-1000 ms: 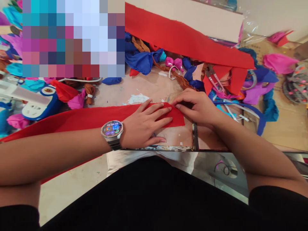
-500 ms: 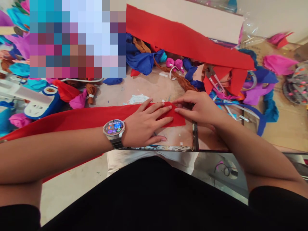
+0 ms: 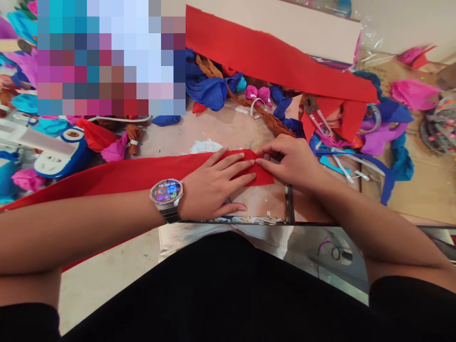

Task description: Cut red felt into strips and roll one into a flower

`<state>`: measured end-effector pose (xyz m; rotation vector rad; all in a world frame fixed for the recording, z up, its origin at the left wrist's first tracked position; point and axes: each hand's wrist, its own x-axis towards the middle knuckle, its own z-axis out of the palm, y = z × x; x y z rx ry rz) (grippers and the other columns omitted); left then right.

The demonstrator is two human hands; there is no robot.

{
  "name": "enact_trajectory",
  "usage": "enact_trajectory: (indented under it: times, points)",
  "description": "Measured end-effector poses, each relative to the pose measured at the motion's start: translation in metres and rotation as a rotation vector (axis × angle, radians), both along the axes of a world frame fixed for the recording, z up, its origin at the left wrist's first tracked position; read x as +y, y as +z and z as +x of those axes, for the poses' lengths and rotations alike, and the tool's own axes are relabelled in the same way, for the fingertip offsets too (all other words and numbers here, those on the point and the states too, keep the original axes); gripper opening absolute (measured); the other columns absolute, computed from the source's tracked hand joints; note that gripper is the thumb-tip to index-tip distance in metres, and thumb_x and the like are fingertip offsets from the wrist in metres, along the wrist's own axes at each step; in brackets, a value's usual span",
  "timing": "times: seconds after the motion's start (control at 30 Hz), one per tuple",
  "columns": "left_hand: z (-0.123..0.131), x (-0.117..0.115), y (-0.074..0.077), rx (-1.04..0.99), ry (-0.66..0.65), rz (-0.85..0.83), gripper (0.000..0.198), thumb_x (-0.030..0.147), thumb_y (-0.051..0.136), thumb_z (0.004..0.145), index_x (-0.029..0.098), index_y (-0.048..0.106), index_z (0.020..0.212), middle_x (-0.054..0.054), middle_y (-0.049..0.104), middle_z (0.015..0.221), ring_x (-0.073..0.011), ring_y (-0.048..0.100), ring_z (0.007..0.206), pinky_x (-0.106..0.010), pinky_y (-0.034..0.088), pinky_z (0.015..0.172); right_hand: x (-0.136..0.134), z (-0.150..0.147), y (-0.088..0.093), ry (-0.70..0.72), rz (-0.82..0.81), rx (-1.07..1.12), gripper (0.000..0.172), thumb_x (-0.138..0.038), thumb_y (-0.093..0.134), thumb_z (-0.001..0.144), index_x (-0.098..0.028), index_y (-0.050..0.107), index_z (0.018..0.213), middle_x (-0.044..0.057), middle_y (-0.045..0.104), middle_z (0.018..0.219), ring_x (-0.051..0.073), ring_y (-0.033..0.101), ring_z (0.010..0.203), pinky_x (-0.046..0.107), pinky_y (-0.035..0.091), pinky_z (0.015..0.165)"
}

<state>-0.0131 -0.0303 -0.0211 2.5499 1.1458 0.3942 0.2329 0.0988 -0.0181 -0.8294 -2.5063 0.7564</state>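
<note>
A long red fabric strip lies across the near part of the worktable and runs off to the left. My left hand, with a watch on its wrist, lies flat on the strip's right end, fingers stretched out. My right hand is curled at that same end, its fingertips pinching the strip's upper right corner, touching my left fingertips.
A wider red fabric sheet lies across the back of the table. Blue, pink and brown fabric scraps are heaped behind the hands. Scissors lie at the right. A blue and white power strip sits at the left. The table edge runs just below my hands.
My right hand's fingers have drawn in slightly at the strip's corner. My left hand stays flat in the same place.
</note>
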Motion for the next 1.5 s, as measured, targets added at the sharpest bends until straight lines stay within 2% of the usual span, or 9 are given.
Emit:
enact_trajectory:
  times: [0.17,0.33,0.5,0.73,0.97,1.37,1.5]
  points:
    - [0.0006,0.0018,-0.0024,-0.006,0.006,0.001,0.079,0.059,0.058,0.105,0.011,0.046,0.166,-0.022,0.044,0.173,-0.0412,0.034,0.165,-0.063,0.025,0.137,-0.0025,-0.0009,0.0002,0.006,0.016,0.007,0.014,-0.034,0.077,0.094,-0.022,0.083,0.097,0.003,0.076,0.079,0.018,0.066,0.073,0.032,0.049,0.070]
    - [0.0020,0.0046,-0.0029,0.010,0.022,0.008,0.084,0.063,0.055,0.106,0.006,0.045,0.166,-0.026,0.044,0.172,-0.0417,0.037,0.163,-0.061,0.027,0.136,-0.0041,-0.0020,0.0007,0.024,0.042,0.000,0.013,-0.031,0.074,0.095,-0.022,0.082,0.099,0.003,0.076,0.080,0.019,0.066,0.074,0.032,0.049,0.069]
    - [0.0025,0.0065,-0.0030,0.021,0.048,0.012,0.085,0.064,0.057,0.105,0.007,0.044,0.167,-0.026,0.043,0.172,-0.0451,0.037,0.161,-0.064,0.030,0.132,-0.0043,-0.0014,0.0004,0.026,0.052,-0.008,0.014,-0.031,0.073,0.096,-0.022,0.082,0.101,0.003,0.075,0.080,0.019,0.066,0.075,0.033,0.049,0.071]
    - [0.0009,0.0068,-0.0065,-0.007,0.055,0.018,0.083,0.063,0.060,0.103,0.013,0.045,0.168,-0.024,0.043,0.172,-0.0442,0.038,0.160,-0.065,0.025,0.134,-0.0008,0.0021,0.0049,0.137,0.081,-0.037,0.016,-0.032,0.070,0.099,-0.023,0.081,0.107,0.004,0.075,0.083,0.020,0.067,0.078,0.033,0.050,0.073]
    - [0.0004,0.0047,-0.0044,0.018,0.071,0.015,0.080,0.064,0.059,0.103,0.014,0.049,0.165,-0.023,0.046,0.169,-0.0442,0.038,0.159,-0.067,0.023,0.135,0.0009,0.0036,0.0048,0.171,0.092,-0.061,0.020,-0.031,0.068,0.101,-0.022,0.081,0.114,0.005,0.076,0.087,0.021,0.068,0.082,0.033,0.051,0.075]
    - [0.0006,0.0008,0.0018,0.016,0.006,0.016,0.068,0.058,0.055,0.107,0.021,0.052,0.164,-0.015,0.052,0.168,-0.0407,0.039,0.160,-0.066,0.018,0.137,0.0020,0.0051,0.0052,0.213,0.086,-0.047,0.021,-0.032,0.067,0.101,-0.024,0.081,0.115,0.008,0.078,0.095,0.024,0.071,0.088,0.036,0.055,0.079]
    - [0.0002,0.0006,0.0000,0.024,0.012,0.019,0.069,0.060,0.055,0.107,0.021,0.053,0.163,-0.016,0.051,0.169,-0.0409,0.040,0.160,-0.067,0.019,0.136,0.0019,0.0054,0.0055,0.205,0.086,-0.045,0.022,-0.031,0.067,0.101,-0.023,0.081,0.115,0.007,0.078,0.094,0.023,0.071,0.087,0.035,0.054,0.078]
